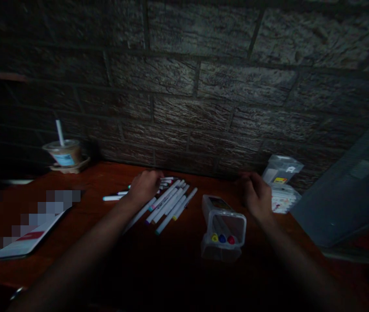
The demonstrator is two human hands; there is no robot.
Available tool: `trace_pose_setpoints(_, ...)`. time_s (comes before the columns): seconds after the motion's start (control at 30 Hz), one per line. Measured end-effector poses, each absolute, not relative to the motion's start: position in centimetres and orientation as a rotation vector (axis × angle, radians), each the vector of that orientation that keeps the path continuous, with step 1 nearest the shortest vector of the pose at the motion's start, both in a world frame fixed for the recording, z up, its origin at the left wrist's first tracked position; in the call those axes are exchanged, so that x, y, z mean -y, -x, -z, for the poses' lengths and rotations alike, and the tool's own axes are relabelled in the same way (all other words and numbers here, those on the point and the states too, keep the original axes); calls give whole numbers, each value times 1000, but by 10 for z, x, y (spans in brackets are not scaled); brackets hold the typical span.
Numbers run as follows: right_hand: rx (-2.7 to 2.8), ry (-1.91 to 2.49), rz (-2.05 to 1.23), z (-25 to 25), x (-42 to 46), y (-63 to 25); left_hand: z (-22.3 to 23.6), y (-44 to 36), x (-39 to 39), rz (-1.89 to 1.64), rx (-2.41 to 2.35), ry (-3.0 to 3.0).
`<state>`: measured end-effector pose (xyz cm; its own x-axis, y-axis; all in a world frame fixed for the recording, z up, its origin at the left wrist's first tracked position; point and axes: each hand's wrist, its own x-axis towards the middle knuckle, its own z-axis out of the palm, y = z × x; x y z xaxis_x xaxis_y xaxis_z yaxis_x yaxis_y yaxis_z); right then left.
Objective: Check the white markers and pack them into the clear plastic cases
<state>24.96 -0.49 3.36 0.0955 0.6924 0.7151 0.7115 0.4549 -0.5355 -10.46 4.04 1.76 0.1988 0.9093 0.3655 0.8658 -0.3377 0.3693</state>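
- Loose white markers [171, 202] are lying in a messy heap on the table [89, 186], so plenty are sitting unboxed.
- A clear case [206, 212] is resting just right of them, looks like its open end is facing you; yellow, blue and red ends are showing inside, so that's three in there.
- Your left hand [144, 186] is working at the heap's far side, fingers curling; can't tell if they're gripping anything.
- Your right hand [256, 195] is blurring beside the other clear containers [282, 167], fingers bending, grip unclear.
- A drink [65, 155] is sitting well off left.
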Motion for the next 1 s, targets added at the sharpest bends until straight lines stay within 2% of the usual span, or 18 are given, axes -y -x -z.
trace_pose_setpoints(0.13, 1704, 1322, -17, -7, 7, -262, -13, 109, -45, -751, -1670, -2384)
trace_pose_setpoints(0.47, 1819, 1277, -66, -2, 9, -258, -5, 75, -27, -742, -1333, -2501)
trace_pose_setpoints(1.0, 1857, 1288, -132, 1, 10, -255, -4, 71, -23, -633, -1390, -2494)
